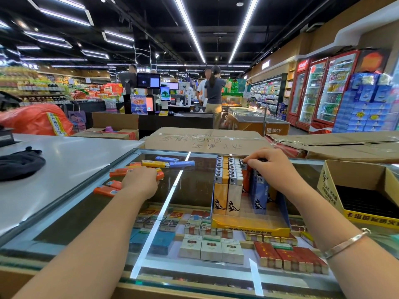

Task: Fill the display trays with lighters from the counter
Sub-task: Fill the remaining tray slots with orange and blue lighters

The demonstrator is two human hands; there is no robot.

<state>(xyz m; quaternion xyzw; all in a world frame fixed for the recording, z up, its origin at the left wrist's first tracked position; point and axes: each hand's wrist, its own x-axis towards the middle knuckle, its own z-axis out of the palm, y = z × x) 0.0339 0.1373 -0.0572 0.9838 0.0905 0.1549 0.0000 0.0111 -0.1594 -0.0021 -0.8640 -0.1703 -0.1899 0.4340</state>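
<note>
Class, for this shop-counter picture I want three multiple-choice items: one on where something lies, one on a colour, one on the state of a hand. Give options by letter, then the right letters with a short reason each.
1. Where do the loose lighters lie?
A. On the glass counter top, left of the display tray
B. Inside the cardboard box at the right
C. On the dark cloth

2. What colour is the lighter body just below the right hand's fingertips in the display tray?
A. Green
B. Orange
C. Black

3. What is the left hand doing?
A. Hanging idle off the counter
B. Holding a bracelet
C. Resting on the loose lighters, fingers curled over them

Answers:
1 A: they lie scattered on the glass counter, beside the tray.
2 B: an orange lighter stands under the right hand.
3 C: its fingers cover several orange lighters.
</note>
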